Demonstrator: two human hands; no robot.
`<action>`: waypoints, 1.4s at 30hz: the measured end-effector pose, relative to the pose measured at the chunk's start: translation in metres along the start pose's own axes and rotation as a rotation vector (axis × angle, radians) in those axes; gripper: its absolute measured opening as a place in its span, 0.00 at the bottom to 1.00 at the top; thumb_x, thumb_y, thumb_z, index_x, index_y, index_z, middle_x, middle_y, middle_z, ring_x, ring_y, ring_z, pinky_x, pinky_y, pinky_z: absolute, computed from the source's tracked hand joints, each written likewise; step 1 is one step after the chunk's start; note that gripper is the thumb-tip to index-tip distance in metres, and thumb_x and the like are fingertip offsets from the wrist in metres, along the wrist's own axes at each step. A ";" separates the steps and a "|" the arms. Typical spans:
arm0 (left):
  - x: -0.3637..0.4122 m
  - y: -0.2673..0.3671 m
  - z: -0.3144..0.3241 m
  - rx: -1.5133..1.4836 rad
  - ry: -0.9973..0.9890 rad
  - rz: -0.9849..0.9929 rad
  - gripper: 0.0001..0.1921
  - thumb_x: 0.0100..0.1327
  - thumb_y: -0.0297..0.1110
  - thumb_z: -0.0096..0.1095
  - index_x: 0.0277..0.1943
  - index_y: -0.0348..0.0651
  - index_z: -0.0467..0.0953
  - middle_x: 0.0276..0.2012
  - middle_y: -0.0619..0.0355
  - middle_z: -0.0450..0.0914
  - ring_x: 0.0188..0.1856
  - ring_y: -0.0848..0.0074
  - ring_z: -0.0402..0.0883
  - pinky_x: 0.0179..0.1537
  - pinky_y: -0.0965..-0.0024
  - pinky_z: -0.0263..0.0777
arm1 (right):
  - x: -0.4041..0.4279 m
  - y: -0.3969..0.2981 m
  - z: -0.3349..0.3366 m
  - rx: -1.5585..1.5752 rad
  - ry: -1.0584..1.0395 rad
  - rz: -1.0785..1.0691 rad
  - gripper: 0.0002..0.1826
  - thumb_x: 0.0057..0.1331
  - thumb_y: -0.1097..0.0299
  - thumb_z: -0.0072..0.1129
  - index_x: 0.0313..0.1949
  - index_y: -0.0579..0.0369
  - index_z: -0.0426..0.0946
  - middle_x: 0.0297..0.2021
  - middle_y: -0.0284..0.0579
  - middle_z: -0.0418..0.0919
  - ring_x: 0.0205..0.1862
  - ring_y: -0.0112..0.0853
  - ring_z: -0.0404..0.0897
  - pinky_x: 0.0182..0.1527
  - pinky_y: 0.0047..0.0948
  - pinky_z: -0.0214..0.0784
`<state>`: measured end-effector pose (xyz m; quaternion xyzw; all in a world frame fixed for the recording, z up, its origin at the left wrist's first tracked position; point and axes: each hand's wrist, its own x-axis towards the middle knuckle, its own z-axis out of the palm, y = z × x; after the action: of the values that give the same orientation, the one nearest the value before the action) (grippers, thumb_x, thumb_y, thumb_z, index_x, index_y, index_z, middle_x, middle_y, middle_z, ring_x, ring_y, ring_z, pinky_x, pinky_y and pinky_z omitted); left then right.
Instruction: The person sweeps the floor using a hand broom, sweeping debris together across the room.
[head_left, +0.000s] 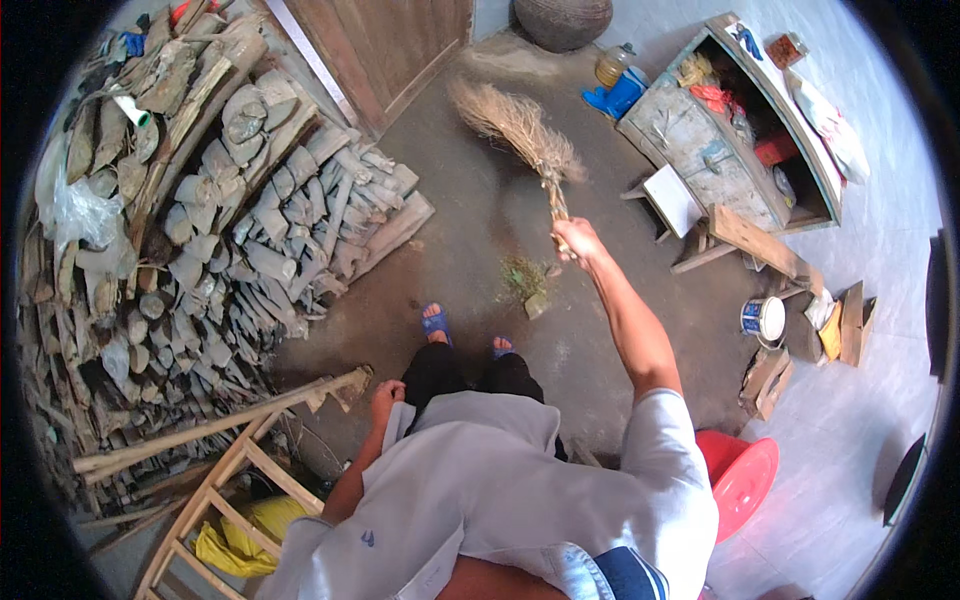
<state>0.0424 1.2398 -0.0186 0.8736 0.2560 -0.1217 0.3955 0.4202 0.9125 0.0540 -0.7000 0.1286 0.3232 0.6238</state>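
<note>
My right hand (577, 240) is closed round the short handle of a straw hand broom (517, 127). The arm stretches forward, and the bristles fan out ahead over the dark floor, pointing up and left in the view. Whether the bristles touch the floor I cannot tell. Below and left of that hand lies a small heap of plant debris (523, 279) with green bits and a pale lump. My left hand (388, 391) hangs by my left thigh with its fingers curled; nothing shows in it.
Stacked firewood (262, 225) fills the left side, with a wooden ladder (232, 465) below it. At right stand an old cabinet (697, 150), a small white-topped stool (673, 201), a wooden bench (765, 244), a white bucket (763, 319) and a red basin (742, 480). A wooden door (390, 52) is ahead.
</note>
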 end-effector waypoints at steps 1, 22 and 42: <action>0.004 -0.001 -0.004 -0.041 0.044 0.031 0.06 0.50 0.30 0.50 0.30 0.41 0.73 0.25 0.51 0.73 0.30 0.66 0.72 0.33 0.70 0.65 | 0.024 -0.009 0.015 -0.041 0.015 -0.005 0.08 0.51 0.69 0.46 0.21 0.62 0.65 0.15 0.43 0.67 0.10 0.26 0.66 0.08 0.22 0.57; 0.059 -0.028 -0.055 0.070 -0.229 -0.121 0.09 0.53 0.34 0.48 0.34 0.40 0.71 0.28 0.50 0.73 0.33 0.64 0.73 0.34 0.68 0.65 | -0.070 0.093 -0.012 -1.383 0.041 0.339 0.17 0.55 0.65 0.40 0.41 0.61 0.64 0.35 0.53 0.73 0.41 0.44 0.72 0.41 0.39 0.64; 0.042 -0.046 -0.030 -0.216 -0.341 -0.207 0.08 0.51 0.31 0.46 0.29 0.38 0.72 0.23 0.55 0.73 0.27 0.77 0.69 0.32 0.72 0.63 | -0.043 0.229 -0.020 0.143 0.234 0.355 0.07 0.50 0.67 0.43 0.21 0.56 0.68 0.16 0.40 0.69 0.16 0.28 0.69 0.12 0.29 0.58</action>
<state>0.0529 1.3026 -0.0450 0.7620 0.2852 -0.2795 0.5098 0.2603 0.8410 -0.1003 -0.6530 0.3441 0.3346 0.5859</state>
